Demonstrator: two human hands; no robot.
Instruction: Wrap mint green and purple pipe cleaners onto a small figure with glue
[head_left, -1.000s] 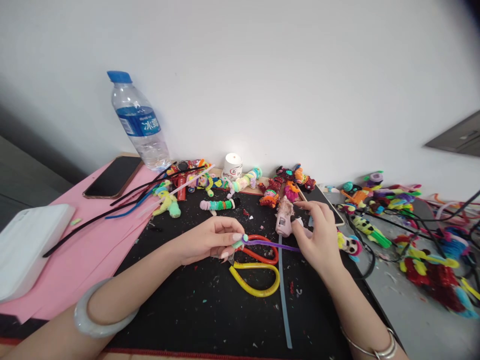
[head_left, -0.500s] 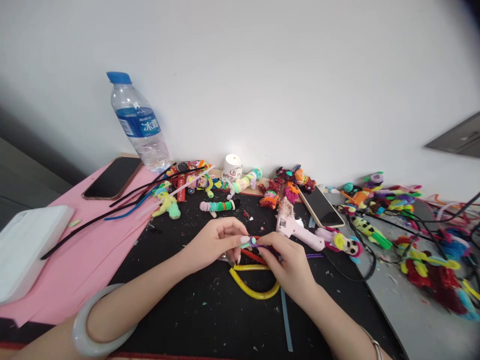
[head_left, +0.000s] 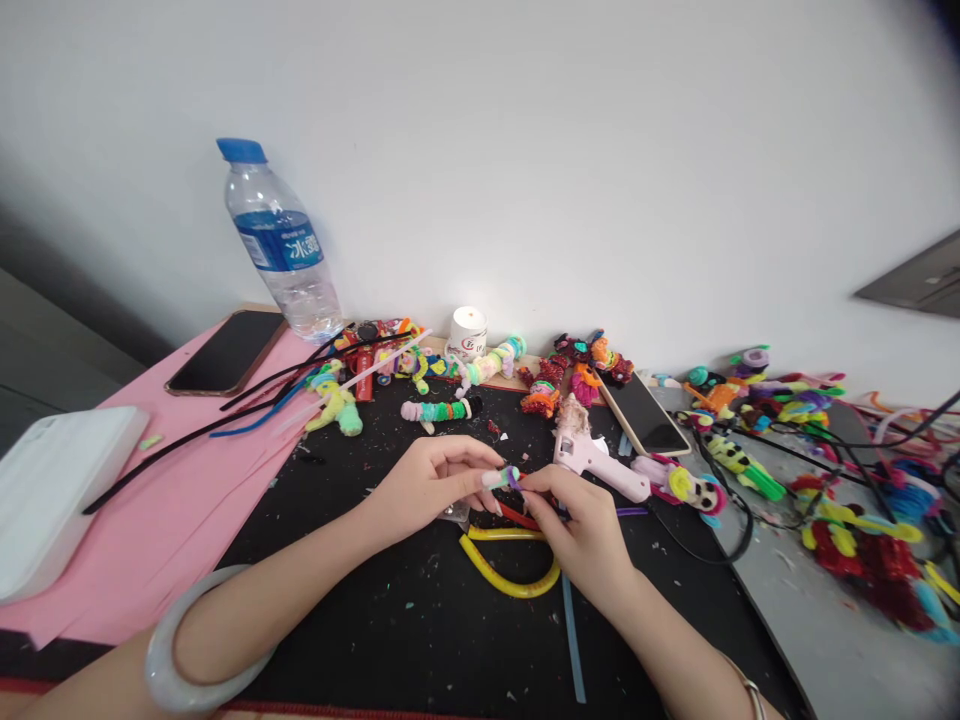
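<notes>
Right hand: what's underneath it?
A red scissor loop, yellow scissor loop, blue strip and purple stem show around the right hand; their covered stretches, and anything else beneath it, can't be seen.

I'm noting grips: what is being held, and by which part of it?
The left hand pinches a small green pipe-cleaner piece by its left end; the right hand pinches a purple pipe cleaner close to that piece.

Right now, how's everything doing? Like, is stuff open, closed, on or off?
Bottle: capped.
Brown-edged phone: lying flat, screen dark.
Pale-edged phone: lying down, screen dark.
Glue gun: lying down, not held; on or off unclear.
Scissors: lying down; open or closed hidden.
Green piece: pinched in left hand.
Purple strip: against green piece, pinched in right hand.
</notes>
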